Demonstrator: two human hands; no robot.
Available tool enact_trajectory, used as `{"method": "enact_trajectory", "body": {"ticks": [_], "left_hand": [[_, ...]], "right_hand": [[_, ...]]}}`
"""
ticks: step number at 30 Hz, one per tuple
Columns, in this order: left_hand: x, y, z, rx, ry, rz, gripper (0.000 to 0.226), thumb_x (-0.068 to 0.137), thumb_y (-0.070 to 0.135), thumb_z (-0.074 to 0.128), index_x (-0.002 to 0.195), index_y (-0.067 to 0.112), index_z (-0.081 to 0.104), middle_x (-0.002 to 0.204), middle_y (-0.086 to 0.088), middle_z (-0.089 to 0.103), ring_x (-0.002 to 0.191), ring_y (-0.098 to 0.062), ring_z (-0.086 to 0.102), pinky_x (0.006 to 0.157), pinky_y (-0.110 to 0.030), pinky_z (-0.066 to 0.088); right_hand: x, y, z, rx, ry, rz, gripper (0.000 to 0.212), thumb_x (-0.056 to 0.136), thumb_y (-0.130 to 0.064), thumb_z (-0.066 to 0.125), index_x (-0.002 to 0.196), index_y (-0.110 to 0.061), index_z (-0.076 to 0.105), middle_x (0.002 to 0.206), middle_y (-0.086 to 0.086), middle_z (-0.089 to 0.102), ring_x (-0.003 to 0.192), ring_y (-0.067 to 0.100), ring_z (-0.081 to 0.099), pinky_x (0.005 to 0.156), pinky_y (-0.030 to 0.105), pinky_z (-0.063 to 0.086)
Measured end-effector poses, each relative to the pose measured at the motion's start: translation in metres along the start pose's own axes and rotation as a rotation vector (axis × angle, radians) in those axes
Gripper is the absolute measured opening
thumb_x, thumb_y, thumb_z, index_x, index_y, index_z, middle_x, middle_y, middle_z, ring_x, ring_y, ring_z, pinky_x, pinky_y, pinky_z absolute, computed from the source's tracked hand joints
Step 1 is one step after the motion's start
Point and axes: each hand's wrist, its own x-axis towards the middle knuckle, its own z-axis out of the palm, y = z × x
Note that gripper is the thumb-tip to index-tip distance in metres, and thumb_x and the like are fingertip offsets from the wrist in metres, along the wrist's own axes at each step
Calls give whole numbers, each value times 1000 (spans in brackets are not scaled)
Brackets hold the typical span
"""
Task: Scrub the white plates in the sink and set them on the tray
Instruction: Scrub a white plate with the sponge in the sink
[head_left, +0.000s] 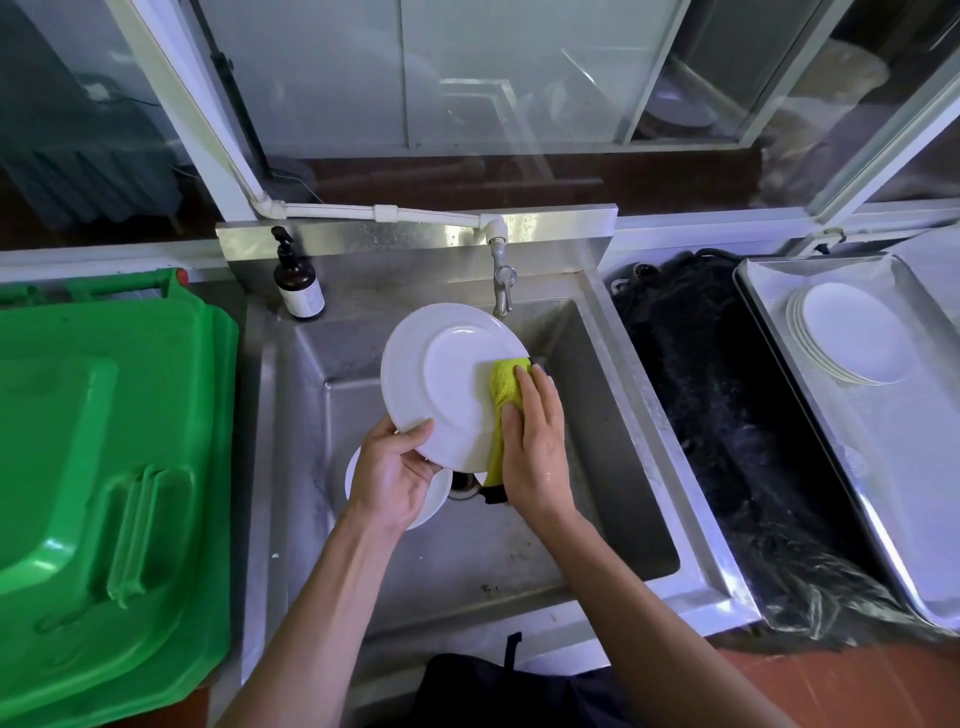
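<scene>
Over the steel sink (597, 415) my left hand (395, 473) grips the lower rim of a white plate (441, 374), tilted with its underside toward me. My right hand (532, 441) presses a yellow-green scrub cloth (506, 387) against the plate's right side, fingers laid over the cloth. Another white plate (436, 499) lies on the sink floor, mostly hidden under my left hand. A stack of white plates (852, 332) rests on the metal tray (883, 467) at the right.
A tap (503, 286) hangs over the sink's back edge, with a brown pump bottle (298, 288) to its left. A green bin lid (104, 467) fills the left side. Black plastic sheeting (727, 441) lies between sink and tray.
</scene>
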Motion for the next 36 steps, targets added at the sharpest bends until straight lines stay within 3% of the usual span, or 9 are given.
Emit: {"method": "enact_trajectory", "body": {"ticks": [2,9,14,22,27,31,36], "left_hand": [[-2,1,-2,8,-32,-5,39,81,0,59,119,4,66,112,-12,74,102,-27,72,78,-42,62],[-3,-1,-11,49,-80,-59,30,80,-3,58,99,8,80,107,-14,76,98,-29,73,77,-44,62],[-6,-3,-16,97,-134,-83,31,82,-4,57,99,8,80,107,-16,76,97,-32,74,70,-43,62],[-6,3,-17,280,-141,-115,27,73,0,67,95,8,80,105,-18,75,91,-33,73,72,-46,61],[-5,4,-15,338,-139,-131,29,72,0,69,100,4,77,108,-23,73,93,-37,71,76,-49,62],[-5,1,-8,355,-170,-159,27,73,1,69,97,8,80,105,-20,75,92,-34,73,75,-44,61],[-3,-3,-5,350,-194,-154,31,73,-2,68,101,7,78,101,-17,74,90,-32,72,72,-40,59]], "right_hand": [[6,-2,-4,43,8,41,47,109,-22,38,155,-18,34,164,-2,22,152,13,14,125,39,16],[27,-3,-14,32,34,57,45,108,-19,39,153,-16,37,159,-2,33,146,14,27,122,39,23],[42,-4,-17,-5,38,8,43,106,-14,39,148,-14,45,152,-1,43,140,16,37,118,40,30],[52,-10,-18,-22,11,-26,41,105,-16,39,144,-20,50,148,-7,48,136,14,38,117,40,31],[51,-14,-15,-74,-15,-129,40,105,-15,42,145,-17,50,148,-3,48,138,18,37,117,43,28],[41,-20,-5,-150,-44,-319,40,102,-8,48,141,-10,55,148,4,50,142,27,37,117,50,25],[28,-23,11,-141,-92,-435,40,102,-14,46,142,-14,54,150,-1,48,145,25,33,115,57,23]]}}
